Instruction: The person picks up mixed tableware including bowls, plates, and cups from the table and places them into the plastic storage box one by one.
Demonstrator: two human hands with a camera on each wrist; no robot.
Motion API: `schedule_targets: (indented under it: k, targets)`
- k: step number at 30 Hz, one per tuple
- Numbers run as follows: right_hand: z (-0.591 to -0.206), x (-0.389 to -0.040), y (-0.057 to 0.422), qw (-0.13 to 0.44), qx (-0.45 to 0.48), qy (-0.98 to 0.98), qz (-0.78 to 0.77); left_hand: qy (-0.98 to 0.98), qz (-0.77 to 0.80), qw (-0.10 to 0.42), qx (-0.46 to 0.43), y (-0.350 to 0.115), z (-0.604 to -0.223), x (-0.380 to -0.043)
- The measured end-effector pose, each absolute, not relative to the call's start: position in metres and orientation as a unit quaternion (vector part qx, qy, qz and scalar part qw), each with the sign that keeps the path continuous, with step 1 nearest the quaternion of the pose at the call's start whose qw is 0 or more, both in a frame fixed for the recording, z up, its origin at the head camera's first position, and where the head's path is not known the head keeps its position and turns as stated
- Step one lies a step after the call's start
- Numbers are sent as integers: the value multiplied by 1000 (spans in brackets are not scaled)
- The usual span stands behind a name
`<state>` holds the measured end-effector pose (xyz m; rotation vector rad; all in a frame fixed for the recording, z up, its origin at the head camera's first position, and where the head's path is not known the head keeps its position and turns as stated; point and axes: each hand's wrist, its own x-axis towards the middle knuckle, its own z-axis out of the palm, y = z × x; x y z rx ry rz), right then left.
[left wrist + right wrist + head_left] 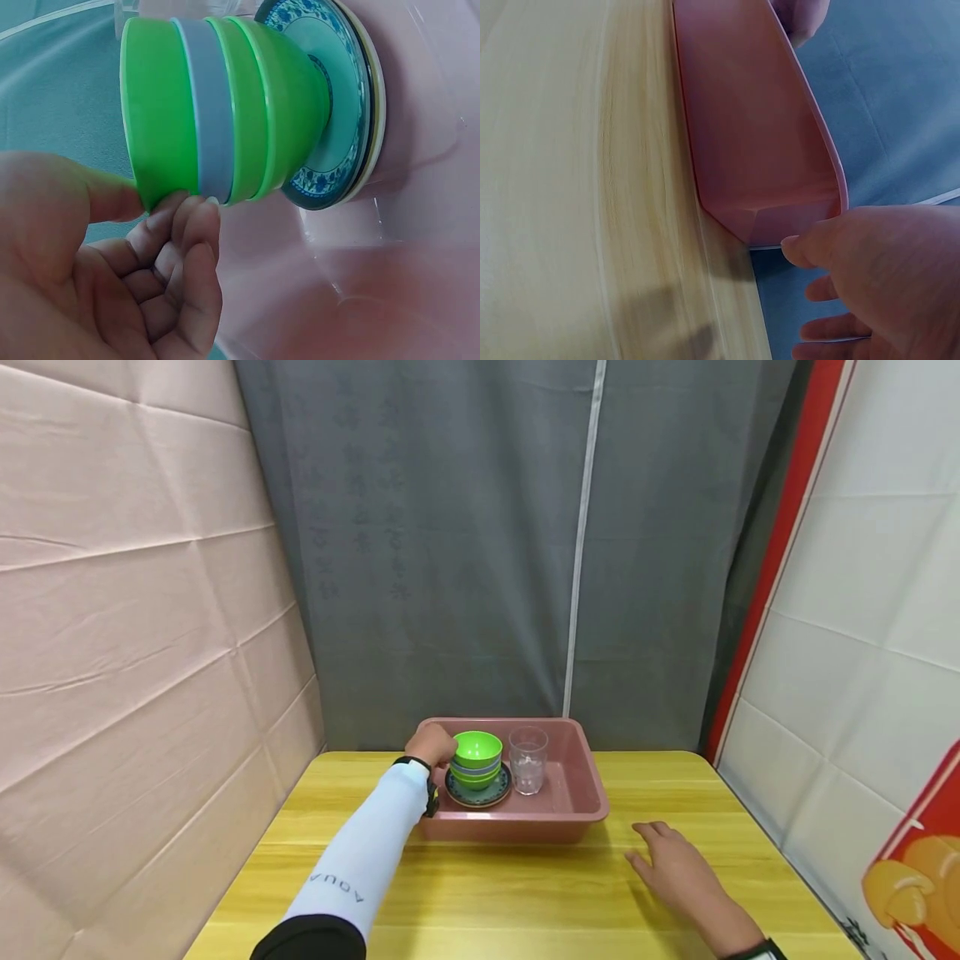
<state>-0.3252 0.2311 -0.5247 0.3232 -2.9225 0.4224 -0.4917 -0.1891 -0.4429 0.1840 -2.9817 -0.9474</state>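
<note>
My left hand [431,745] reaches into the left side of the pink tub [517,832]. Its thumb and fingertips pinch the edge of the top green bowl [160,105] in a nested stack. Below that one sit a blue-grey bowl [208,112] and more green. The stack stands on a blue-patterned plate [335,154], with other plate rims showing beneath it. My right hand [678,867] hovers by the tub's right front corner, fingers loosely extended and holding nothing.
Right of the bowls, a clear drinking glass [528,756] stands in the tub. The tub rests toward the back of a wooden table [525,893]. Behind hangs a grey curtain [450,543], with pale cloth walls [135,635] at both sides.
</note>
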Motion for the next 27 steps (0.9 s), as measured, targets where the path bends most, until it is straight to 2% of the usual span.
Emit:
schedule_targets:
  k: [20,27]
  targets:
    - [-527,-327,234,84,117,-978,151,-957,-282,-48,37,-196,-436,-480]
    - [-513,-342,245,72,120,-978,155,-968,-248,26,-28,-213,-416,-468]
